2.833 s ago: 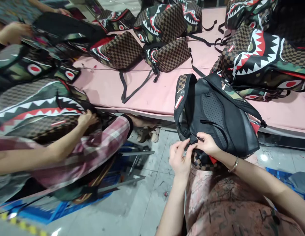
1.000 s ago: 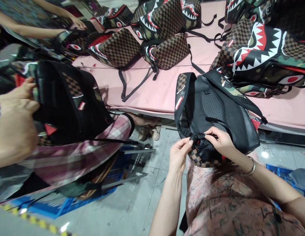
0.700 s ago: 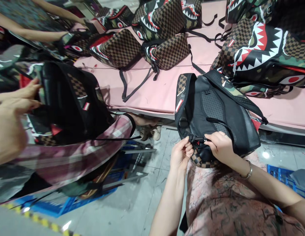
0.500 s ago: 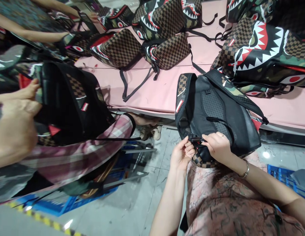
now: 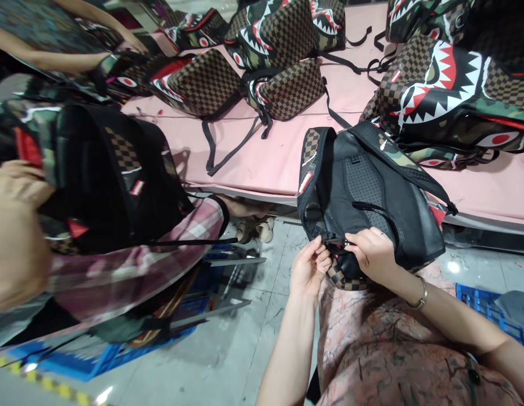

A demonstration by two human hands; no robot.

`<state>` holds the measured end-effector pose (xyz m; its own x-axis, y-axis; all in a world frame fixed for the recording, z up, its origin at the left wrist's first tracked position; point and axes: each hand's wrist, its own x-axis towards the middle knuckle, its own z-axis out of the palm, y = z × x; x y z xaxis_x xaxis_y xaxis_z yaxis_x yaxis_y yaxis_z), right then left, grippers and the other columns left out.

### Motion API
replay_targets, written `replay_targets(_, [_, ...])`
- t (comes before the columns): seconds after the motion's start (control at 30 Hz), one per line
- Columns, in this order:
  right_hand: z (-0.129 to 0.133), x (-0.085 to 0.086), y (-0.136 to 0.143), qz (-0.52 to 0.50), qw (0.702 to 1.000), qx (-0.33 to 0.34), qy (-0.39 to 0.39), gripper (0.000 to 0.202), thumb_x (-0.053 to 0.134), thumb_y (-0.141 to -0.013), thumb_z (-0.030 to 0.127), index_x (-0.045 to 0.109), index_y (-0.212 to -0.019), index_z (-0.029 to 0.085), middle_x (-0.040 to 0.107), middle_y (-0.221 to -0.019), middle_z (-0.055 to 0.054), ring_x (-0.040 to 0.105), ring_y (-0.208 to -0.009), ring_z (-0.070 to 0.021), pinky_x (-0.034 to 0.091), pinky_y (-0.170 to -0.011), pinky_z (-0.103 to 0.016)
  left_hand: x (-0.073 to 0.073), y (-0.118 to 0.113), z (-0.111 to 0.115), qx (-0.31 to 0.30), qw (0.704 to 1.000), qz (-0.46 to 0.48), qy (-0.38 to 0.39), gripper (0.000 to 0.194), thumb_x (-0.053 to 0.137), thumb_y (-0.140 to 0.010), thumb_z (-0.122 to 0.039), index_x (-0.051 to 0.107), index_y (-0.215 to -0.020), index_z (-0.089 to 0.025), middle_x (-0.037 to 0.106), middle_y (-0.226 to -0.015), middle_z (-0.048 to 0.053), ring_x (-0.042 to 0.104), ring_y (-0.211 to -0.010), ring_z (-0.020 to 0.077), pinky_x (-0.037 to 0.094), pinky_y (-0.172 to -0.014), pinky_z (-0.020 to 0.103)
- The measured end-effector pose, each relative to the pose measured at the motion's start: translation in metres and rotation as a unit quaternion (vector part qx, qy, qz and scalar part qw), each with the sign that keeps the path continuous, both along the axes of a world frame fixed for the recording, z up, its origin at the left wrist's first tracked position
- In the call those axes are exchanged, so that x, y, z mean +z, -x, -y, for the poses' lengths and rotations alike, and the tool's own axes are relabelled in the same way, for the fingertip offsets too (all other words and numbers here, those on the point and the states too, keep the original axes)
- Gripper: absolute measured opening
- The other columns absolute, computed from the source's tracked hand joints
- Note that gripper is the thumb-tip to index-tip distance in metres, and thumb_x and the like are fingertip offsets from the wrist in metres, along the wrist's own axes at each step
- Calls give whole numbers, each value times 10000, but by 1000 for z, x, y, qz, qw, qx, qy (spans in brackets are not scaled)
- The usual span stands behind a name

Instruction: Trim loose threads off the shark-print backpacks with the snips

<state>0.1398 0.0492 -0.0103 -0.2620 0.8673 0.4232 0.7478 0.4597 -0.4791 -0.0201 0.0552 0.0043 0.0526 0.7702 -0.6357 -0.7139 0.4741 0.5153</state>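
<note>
A black-backed backpack (image 5: 397, 203) with checkered and camouflage trim leans on the pink table's edge and my lap, its padded back facing up. My left hand (image 5: 310, 265) is closed in a pinch at the lower end of its shoulder strap (image 5: 309, 186). Just right of it, my right hand (image 5: 371, 254) is closed around a narrow dark piece (image 5: 337, 242) with a slight shine; its kind is unclear. That piece spans the gap between both hands, over the bag's checkered bottom corner (image 5: 346, 277).
Several shark-mouth backpacks (image 5: 435, 84) stand on the pink table (image 5: 278, 160). At left, a co-worker's hand (image 5: 20, 192) touches another black backpack (image 5: 105, 180) on a plaid-covered lap. Farther back are another person's arms (image 5: 75, 59). Blue crates (image 5: 96, 361) stand on the floor.
The view has shifted slightly, and the co-worker's hand at left has moved down and left along their backpack. My own hands keep nearly the same hold at the strap end.
</note>
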Motion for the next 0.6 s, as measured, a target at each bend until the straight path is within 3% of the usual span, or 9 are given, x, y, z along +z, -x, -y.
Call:
replay_targets(0.1, [-10, 9, -22, -29, 997, -61, 23, 301, 442, -893, 389, 606, -995, 158, 654, -913, -80, 578, -841, -192, 417, -770, -292, 0, 3, 5, -2, 982, -179, -66, 240, 749, -578, -245, 551, -631, -120, 383, -474, -81, 331, -424, 26, 245, -405, 150])
replay_targets(0.2, [-28, 11, -49, 41, 985, -143, 91, 445, 579, -794, 443, 546, -1128, 151, 647, -998, -108, 597, -881, -245, 438, -733, -322, 0, 7, 9, -20, 913, -382, -141, 218, 730, -592, -288, 622, -701, -133, 485, -529, -51, 406, -483, 56, 330, -482, 184])
replay_targets(0.27, [-38, 8, -63, 86, 969, -166, 161, 320, 590, -789, 379, 597, -1049, 192, 669, -943, -87, 616, -845, -256, 436, -683, -320, 0, 10, 11, -30, 825, -522, -215, 156, 684, -647, -286, 640, -714, -153, 498, -552, -40, 440, -524, 81, 365, -534, 210])
replay_targets(0.33, [-44, 3, -71, 78, 957, -177, 216, 147, 537, -821, 312, 635, -889, 227, 683, -859, -49, 629, -790, -233, 423, -640, -297, -3, 15, 10, -22, 697, -659, -282, 99, 630, -700, -257, 651, -732, -166, 501, -562, -31, 459, -551, 98, 380, -575, 227])
replay_targets(0.4, [-45, -2, -74, 30, 950, -198, 238, 135, 527, -821, 316, 612, -883, 232, 675, -830, -33, 628, -752, -212, 413, -618, -278, -8, 21, 9, -1, 569, -761, -313, 78, 593, -718, -207, 655, -747, -169, 532, -606, -10, 488, -588, 113, 389, -604, 235])
replay_targets(0.47, [-45, -7, -74, -14, 945, -219, 241, 264, 577, -780, 344, 552, -1011, 219, 655, -816, -36, 616, -721, -207, 405, -608, -274, -14, 24, 7, 7, 487, -817, -307, 97, 555, -715, -148, 650, -714, -171, 553, -649, 10, 503, -609, 122, 385, -593, 236])
replay_targets(0.53, [-45, -12, -75, -43, 940, -236, 243, 393, 613, -737, 318, 495, -1089, 192, 625, -762, -35, 596, -684, -209, 393, -601, -278, -19, 23, 6, -10, 466, -835, -291, 152, 515, -703, -98, 641, -667, -175, 554, -665, 19, 505, -614, 126, 379, -575, 236])
replay_targets(0.6, [-48, -16, -77, -103, 935, -240, 239, 351, 589, -720, 244, 496, -1051, 174, 583, -687, -17, 567, -646, -200, 382, -602, -281, -19, 18, 6, -43, 515, -803, -298, 186, 489, -708, -87, 649, -696, -180, 548, -674, 15, 504, -605, 121, 387, -563, 232])
